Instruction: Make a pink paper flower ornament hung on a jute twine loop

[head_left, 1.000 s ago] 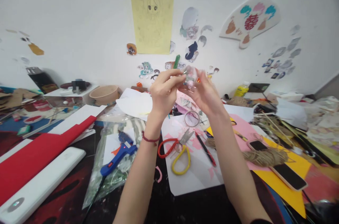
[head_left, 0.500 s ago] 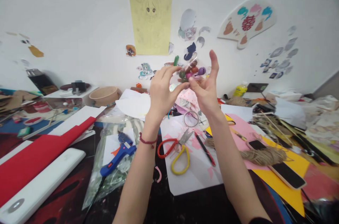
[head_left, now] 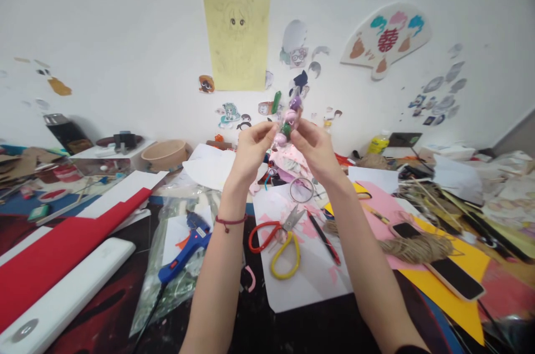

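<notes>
Between my two hands, raised over the table, is a small clear plastic bag of colourful round bells (head_left: 290, 116), purple, pink and green. My left hand (head_left: 252, 152) pinches the lower left side of the bag with thumb and fingers. On the opposite side my right hand (head_left: 314, 149) grips it, fingers partly hidden behind. The bag stands roughly upright, leaning slightly right. Below the hands, scissors (head_left: 288, 224) with one red and one yellow handle lie part-open on white paper (head_left: 309, 292), beside a black and red pen (head_left: 325, 238) and a clear tape roll (head_left: 291, 191).
Left of my forearm, a blue glue gun (head_left: 184, 256) with a cord lies on a plastic bag. A long white device (head_left: 75, 292) and red sheet (head_left: 75, 234) lie farther left. Twine (head_left: 418, 248) and a phone (head_left: 455, 279) are at right. The wall (head_left: 137, 53) rises behind.
The bag has turned from lying sideways to upright, its bells now stacked in a column. My right hand's raised finger has folded down onto the bag, and both hands have sunk slightly.
</notes>
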`<state>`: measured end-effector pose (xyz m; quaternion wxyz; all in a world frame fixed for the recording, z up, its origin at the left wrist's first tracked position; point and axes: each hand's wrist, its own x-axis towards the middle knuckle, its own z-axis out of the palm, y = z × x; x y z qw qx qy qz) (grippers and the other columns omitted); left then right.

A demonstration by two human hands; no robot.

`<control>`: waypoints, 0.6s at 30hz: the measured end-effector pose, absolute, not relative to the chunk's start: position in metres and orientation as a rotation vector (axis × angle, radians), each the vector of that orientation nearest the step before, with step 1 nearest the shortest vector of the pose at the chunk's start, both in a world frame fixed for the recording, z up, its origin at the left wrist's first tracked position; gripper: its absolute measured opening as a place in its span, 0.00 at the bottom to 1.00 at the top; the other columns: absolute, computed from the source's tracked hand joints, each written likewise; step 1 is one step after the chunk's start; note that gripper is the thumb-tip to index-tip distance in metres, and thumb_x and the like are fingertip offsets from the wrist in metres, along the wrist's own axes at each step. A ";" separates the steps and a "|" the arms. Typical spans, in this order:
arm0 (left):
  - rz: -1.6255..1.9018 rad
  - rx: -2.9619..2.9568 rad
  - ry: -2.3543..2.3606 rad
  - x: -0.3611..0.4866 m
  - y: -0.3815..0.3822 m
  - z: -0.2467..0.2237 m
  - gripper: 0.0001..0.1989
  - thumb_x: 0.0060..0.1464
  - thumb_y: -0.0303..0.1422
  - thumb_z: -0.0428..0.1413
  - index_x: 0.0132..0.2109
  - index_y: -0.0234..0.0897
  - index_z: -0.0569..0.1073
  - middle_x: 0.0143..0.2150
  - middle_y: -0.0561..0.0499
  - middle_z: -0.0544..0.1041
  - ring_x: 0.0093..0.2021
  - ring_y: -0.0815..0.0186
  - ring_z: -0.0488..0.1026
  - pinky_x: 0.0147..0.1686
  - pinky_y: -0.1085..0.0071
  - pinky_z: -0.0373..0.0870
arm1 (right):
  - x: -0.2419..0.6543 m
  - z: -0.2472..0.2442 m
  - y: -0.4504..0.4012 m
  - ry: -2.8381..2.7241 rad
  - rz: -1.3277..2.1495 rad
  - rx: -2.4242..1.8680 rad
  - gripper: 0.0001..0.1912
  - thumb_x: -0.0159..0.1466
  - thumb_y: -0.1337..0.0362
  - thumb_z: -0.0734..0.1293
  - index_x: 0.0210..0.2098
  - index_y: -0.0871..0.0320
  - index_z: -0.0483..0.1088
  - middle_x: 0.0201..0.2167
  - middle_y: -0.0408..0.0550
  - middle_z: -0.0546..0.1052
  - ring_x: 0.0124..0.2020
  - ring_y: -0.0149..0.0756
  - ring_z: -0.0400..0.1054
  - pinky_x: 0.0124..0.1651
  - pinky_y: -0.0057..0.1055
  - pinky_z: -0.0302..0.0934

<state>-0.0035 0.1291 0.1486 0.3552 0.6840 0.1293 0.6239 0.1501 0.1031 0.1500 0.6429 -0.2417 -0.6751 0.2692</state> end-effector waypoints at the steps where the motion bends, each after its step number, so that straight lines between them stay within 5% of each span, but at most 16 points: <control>1: 1.572 1.791 0.346 -0.004 0.130 0.148 0.21 0.54 0.52 0.63 0.36 0.36 0.80 0.34 0.47 0.82 0.33 0.65 0.78 0.31 0.72 0.74 | 0.149 0.151 0.101 -1.511 0.604 -0.556 0.24 0.58 0.47 0.75 0.49 0.52 0.75 0.51 0.47 0.81 0.51 0.39 0.76 0.57 0.40 0.72; 9: 1.766 1.809 0.499 -0.010 0.126 0.154 0.20 0.63 0.51 0.55 0.45 0.37 0.77 0.40 0.44 0.83 0.38 0.67 0.79 0.35 0.72 0.74 | 0.156 0.154 0.098 -1.294 0.319 -0.694 0.24 0.49 0.52 0.81 0.42 0.55 0.77 0.38 0.46 0.83 0.37 0.36 0.78 0.45 0.36 0.74; 12: 1.826 1.852 0.453 -0.003 0.117 0.158 0.18 0.59 0.48 0.60 0.48 0.38 0.76 0.46 0.44 0.82 0.41 0.66 0.80 0.33 0.73 0.75 | 0.155 0.152 0.098 -1.339 0.314 -0.677 0.24 0.47 0.53 0.82 0.39 0.56 0.78 0.35 0.45 0.83 0.33 0.35 0.77 0.40 0.35 0.74; 18: 1.903 1.713 0.326 0.005 0.108 0.161 0.12 0.56 0.42 0.65 0.40 0.38 0.78 0.40 0.49 0.84 0.40 0.66 0.81 0.43 0.70 0.78 | 0.146 0.155 0.084 -1.397 0.298 -0.639 0.19 0.52 0.53 0.80 0.40 0.53 0.81 0.37 0.45 0.84 0.37 0.38 0.79 0.46 0.39 0.75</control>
